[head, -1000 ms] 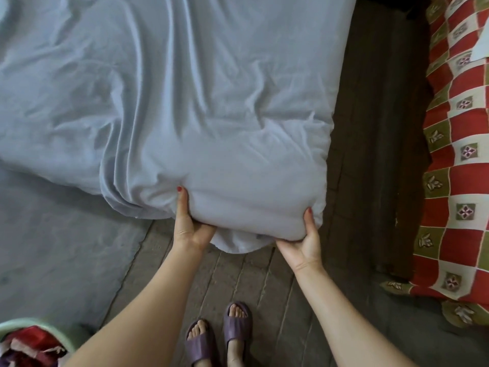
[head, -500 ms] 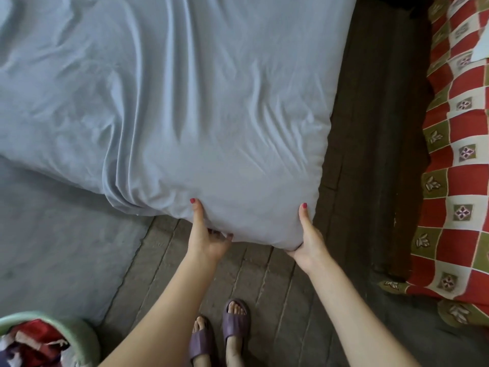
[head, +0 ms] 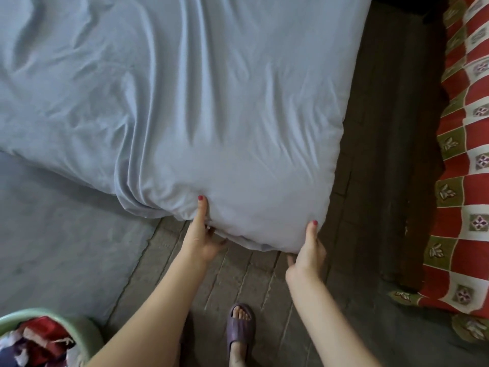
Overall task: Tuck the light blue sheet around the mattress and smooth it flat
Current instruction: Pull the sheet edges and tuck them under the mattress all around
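Light blue sheet (head: 211,107) drapes over the near corner of the mattress (head: 264,207), which lies low on the floor (head: 251,282). Cloth reads as thin, soft and limp: it creases in long folds running up the bed and bunches into a thick gather at the lower edge, left of the corner. Likely light, with no stiffness to hold a shape, and apt to slip back out unless pinned under the mattress's weight. Left hand (head: 202,239) sits at the underside of the edge, thumb pressed up on the sheet's face, fingers curled beneath; its grip grasps the sheet edge. Right hand (head: 308,256) takes the corner itself, thumb on top, fingers under, grip clenched on sheet and corner together. Mattress looks padded and pliant, bulging where lifted, so the corner should bend up without much effort. Best hold, by my reckoning: the hem under the corner, pulling taut before tucking. Wrinkles remain across the top. Nearby: green basket (head: 87,332) of clothes, patterned red quilt (head: 471,160), purple slipper (head: 240,327).
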